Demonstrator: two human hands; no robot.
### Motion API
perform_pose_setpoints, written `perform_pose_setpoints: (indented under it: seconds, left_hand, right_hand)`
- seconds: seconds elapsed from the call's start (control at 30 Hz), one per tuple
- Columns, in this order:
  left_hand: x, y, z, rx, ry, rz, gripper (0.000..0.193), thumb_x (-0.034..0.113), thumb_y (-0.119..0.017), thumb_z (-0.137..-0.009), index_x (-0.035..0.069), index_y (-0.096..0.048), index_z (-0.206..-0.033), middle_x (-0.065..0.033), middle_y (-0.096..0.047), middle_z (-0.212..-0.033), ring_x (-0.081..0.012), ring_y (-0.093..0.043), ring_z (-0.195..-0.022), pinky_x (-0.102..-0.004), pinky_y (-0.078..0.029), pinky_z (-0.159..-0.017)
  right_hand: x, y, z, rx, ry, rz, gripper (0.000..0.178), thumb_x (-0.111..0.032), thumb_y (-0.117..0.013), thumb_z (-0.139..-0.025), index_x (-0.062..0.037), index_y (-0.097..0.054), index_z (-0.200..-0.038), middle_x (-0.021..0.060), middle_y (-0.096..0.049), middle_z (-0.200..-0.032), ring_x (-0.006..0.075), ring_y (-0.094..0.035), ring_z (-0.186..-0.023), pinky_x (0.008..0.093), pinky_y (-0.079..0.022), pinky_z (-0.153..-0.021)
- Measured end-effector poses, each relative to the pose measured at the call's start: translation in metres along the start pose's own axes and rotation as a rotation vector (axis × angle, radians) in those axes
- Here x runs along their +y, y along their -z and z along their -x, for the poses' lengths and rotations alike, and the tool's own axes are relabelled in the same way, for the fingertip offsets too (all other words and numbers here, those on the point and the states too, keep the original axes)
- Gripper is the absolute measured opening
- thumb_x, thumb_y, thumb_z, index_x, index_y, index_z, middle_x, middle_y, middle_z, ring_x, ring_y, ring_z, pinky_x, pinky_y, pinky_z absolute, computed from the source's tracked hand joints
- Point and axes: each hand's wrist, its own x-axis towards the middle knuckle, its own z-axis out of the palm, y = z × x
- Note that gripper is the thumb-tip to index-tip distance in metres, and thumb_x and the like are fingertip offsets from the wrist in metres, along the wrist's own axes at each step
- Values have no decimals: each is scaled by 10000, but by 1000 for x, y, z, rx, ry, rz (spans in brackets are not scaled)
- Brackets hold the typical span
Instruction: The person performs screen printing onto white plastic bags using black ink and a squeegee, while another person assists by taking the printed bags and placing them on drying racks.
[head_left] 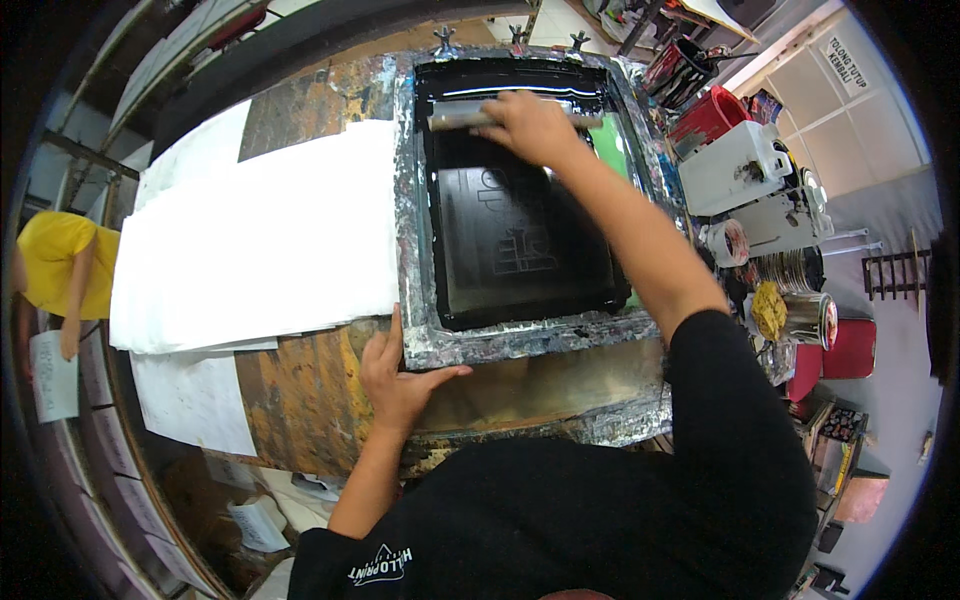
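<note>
My right hand [528, 128] is closed round the squeegee [458, 117], a long bar lying crosswise near the far end of a screen-printing frame [535, 347]. Glossy black ink covers the mesh [530, 240], where faint outlined shapes show through. A line of wet ink gleams just beyond the squeegee. At the near left corner of the frame, my left hand [392, 375] rests with thumb and forefinger spread along its two edges. To the left of the frame lies a stack of white paper sheets [265, 235].
Wing-nut clamps [517, 40] stand at the frame's far edge. White jerrycans [730, 168], a red bucket [708, 118] and ink-stained cans [810, 318] crowd the right side. At far left, a person in yellow [68, 262] holds a printed sheet [55, 378] beside a rack.
</note>
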Motion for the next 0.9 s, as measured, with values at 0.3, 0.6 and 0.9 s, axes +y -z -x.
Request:
perform_pose_setpoints:
  seconds: [0.3, 0.6, 0.9]
  left_hand:
    - [-9, -6, 10, 31, -34, 257, 1150, 533, -963, -696, -73, -507, -1561, -213, -715, -1003, -387, -687, -889, -450, -546, -806]
    - [15, 3, 4, 53, 64, 488, 1008, 308, -983, -785, -77, -488, -1573, -215, -720, -1228, -340, -699, -1095, -415, -543, -972]
    - [90, 50, -97, 333, -167, 904, 744, 207, -779, -1021, -61, -410, -1608, -167, -676, -1271, -241, -631, -1211, -382, -478, -1089]
  right_hand:
    - [27, -10, -28, 11, 26, 35, 411, -550, -631, -1024, -171, -703, -1166, 111, -734, -1066, 361, -727, -1030, 527, -581, -834]
    - [-137, 113, 183, -212, -32, -98, 396, -383, -757, -942, -78, -588, -1129, 107, -651, -997, 346, -696, -967, 502, -603, -732]
    - [-137, 240, 111, 501, 44, 215, 357, -461, -678, -983, -109, -663, -1042, 121, -685, -876, 331, -674, -928, 504, -475, -899]
